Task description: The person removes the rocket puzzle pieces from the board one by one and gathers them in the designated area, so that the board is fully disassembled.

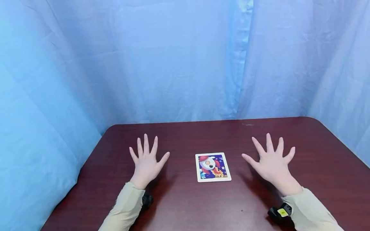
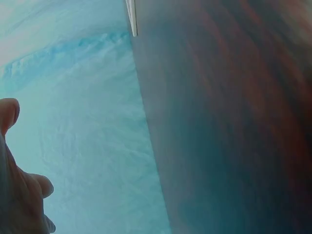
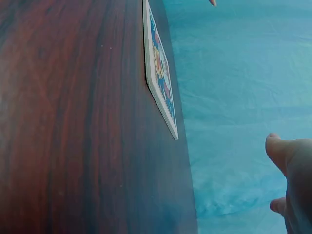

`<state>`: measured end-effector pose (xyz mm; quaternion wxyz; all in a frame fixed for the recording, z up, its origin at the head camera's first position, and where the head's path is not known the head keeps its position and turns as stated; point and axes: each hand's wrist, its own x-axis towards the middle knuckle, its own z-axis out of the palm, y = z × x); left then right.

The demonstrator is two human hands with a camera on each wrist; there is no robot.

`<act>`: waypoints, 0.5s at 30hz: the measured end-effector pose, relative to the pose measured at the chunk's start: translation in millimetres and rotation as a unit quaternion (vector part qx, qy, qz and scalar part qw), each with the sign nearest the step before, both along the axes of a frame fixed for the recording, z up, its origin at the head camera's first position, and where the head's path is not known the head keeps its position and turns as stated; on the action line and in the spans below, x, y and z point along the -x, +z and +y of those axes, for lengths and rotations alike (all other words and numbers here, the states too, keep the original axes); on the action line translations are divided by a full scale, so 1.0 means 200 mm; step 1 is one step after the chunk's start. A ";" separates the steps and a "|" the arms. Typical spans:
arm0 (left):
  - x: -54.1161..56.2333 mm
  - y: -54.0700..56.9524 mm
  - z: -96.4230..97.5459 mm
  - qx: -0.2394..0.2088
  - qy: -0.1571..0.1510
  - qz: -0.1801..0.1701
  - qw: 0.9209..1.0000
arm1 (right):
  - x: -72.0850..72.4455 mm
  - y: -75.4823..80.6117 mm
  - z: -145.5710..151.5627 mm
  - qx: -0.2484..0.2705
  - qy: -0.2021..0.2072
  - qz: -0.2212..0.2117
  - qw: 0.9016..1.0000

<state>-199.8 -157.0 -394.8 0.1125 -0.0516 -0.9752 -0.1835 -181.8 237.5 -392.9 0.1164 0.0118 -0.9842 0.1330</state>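
Note:
A flat square picture puzzle [image 1: 213, 167] with a white frame lies on the dark red table, showing a rocket among stars on purple. To its left my left hand [image 1: 145, 168] is held with fingers spread, touching nothing that I can see. On the other side my right hand [image 1: 273, 166] is spread the same way, apart from the puzzle. In the right wrist view the puzzle [image 3: 161, 73] appears edge-on beyond the thumb side of the right hand [image 3: 297, 180]. Only part of the left hand [image 2: 24, 195] shows in the left wrist view, with a corner of the puzzle [image 2: 132, 17] at the top.
The wooden table [image 1: 185, 205] has rounded far corners. Blue curtains [image 1: 179, 64] hang behind it and along both sides. A black wrist device [image 1: 279, 212] with a yellow label sits at the right sleeve, and another black device [image 1: 147, 200] at the left.

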 end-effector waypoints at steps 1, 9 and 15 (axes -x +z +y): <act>0.00 0.00 0.01 -0.003 -0.003 0.000 1.000 | 0.00 0.00 0.00 0.004 0.002 0.006 1.000; 0.01 0.05 0.10 -0.039 -0.066 0.029 0.997 | 0.03 -0.03 -0.06 0.056 0.040 0.094 0.993; 0.02 0.07 0.21 -0.051 -0.177 0.025 0.983 | 0.08 -0.04 -0.14 0.091 0.084 0.106 0.987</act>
